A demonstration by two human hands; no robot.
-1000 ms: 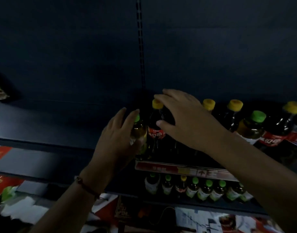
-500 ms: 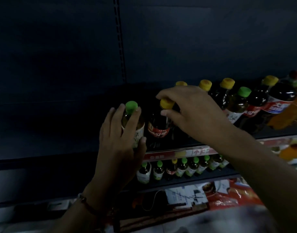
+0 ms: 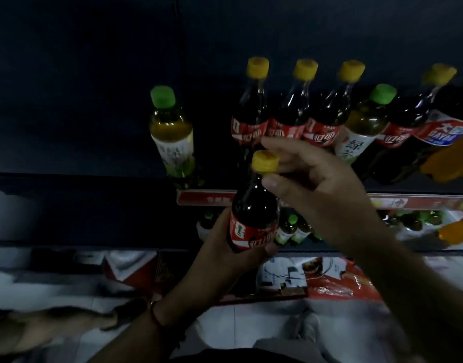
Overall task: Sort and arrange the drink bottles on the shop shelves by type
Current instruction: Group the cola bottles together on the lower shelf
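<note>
A dark cola bottle [image 3: 254,213] with a yellow cap and red label is off the shelf, in front of it. My left hand [image 3: 225,255] grips its lower body from below. My right hand [image 3: 314,184] pinches its neck just under the cap. On the upper shelf [image 3: 206,199] a green-capped tea bottle [image 3: 172,134] stands alone at the left. To its right stand three yellow-capped cola bottles [image 3: 290,111], then another green tea bottle [image 3: 364,124] and more cola bottles [image 3: 408,124].
A large blue-labelled dark bottle [image 3: 450,127] and an orange bottle [image 3: 448,163] sit at the far right. A lower shelf holds several green-capped bottles [image 3: 290,229]. The dark shelf space left of the lone tea bottle holds nothing visible. Printed packaging lies on the floor below.
My left hand has let go of the green tea bottle, which stays on the shelf, and now grips the cola bottle. That bottle has come off the shelf toward me, with my right hand on it.
</note>
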